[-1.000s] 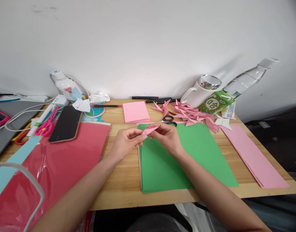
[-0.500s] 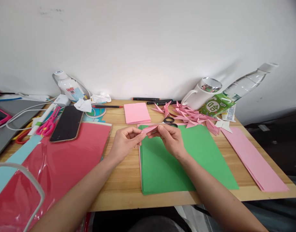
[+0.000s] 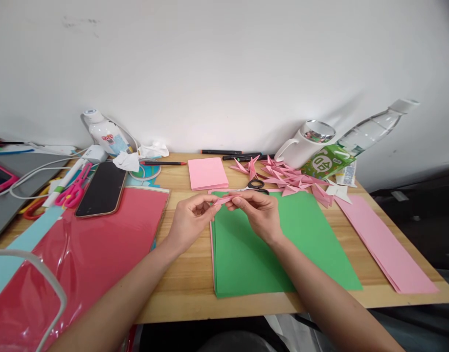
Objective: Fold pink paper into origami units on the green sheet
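Observation:
Between my two hands is a small folded piece of pink paper (image 3: 223, 200), narrow and pointed. My left hand (image 3: 193, 215) pinches its left end between thumb and fingers. On the other end, the thumb and fingers of my right hand (image 3: 257, 212) are closed, hiding part of the folds. Both hands are above the left far corner of a stack of green paper (image 3: 283, 244). Just behind them lie black-handled scissors (image 3: 257, 185) and a square stack of pink paper (image 3: 208, 173). Several folded pink paper pieces (image 3: 288, 176) are heaped behind the green stack.
A white mug (image 3: 305, 144), a green box (image 3: 327, 161) and a clear bottle (image 3: 374, 127) stand at the back right. Pink strips (image 3: 386, 244) lie at right. On the left are a phone (image 3: 101, 189), pink scissors (image 3: 76, 188) and red paper in plastic (image 3: 110, 244).
My right thumb and fingers have shifted slightly on the folded pink paper, which now shows flatter and narrower. The left hand stays almost in place.

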Demonstrator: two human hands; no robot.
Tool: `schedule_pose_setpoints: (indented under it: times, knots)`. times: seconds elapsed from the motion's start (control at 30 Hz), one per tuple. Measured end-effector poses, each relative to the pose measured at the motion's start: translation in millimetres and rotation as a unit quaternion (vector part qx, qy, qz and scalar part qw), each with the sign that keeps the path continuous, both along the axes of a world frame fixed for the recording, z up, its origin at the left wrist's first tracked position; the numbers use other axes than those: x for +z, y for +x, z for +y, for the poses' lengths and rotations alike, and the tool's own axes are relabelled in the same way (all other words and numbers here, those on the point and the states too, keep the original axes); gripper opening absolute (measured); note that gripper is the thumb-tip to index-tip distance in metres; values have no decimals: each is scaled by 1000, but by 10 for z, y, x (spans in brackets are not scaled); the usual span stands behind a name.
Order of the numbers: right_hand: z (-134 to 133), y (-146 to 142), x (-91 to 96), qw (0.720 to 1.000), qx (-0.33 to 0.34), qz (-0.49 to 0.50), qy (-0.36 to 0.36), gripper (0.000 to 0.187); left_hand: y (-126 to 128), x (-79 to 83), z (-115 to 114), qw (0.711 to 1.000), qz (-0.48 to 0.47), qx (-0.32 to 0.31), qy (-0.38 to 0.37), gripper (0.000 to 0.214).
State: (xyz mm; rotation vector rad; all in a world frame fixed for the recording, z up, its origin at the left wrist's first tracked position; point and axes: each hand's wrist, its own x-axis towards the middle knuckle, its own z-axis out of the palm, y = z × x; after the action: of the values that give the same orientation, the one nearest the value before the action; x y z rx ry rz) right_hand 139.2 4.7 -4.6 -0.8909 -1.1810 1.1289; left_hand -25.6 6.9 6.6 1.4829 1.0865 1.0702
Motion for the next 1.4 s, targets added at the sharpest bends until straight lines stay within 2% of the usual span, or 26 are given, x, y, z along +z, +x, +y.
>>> schedule_pose_setpoints:
  times: [0.33,0.57,0.83,1.07,1.4]
  knots:
    - [1,-3,-25,1000,14,16,13,13,18,-6,2,997,-11,41,59,15]
    - [-15,-14,-22,999,19,28,0,14,8,27,-26,978,56,92,178,8]
    - [-19,-22,-29,999,10,26,-15,15,-6,-28,-11,963,106,85,234,9]
    - [-39,-42,-40,1000,11,21,-14,14,-24,-53,-13,967,98,77,221,11]
    - [-62,-61,4,999,-14,10,27,13,-18,-3,-14,980,75,49,176,12]
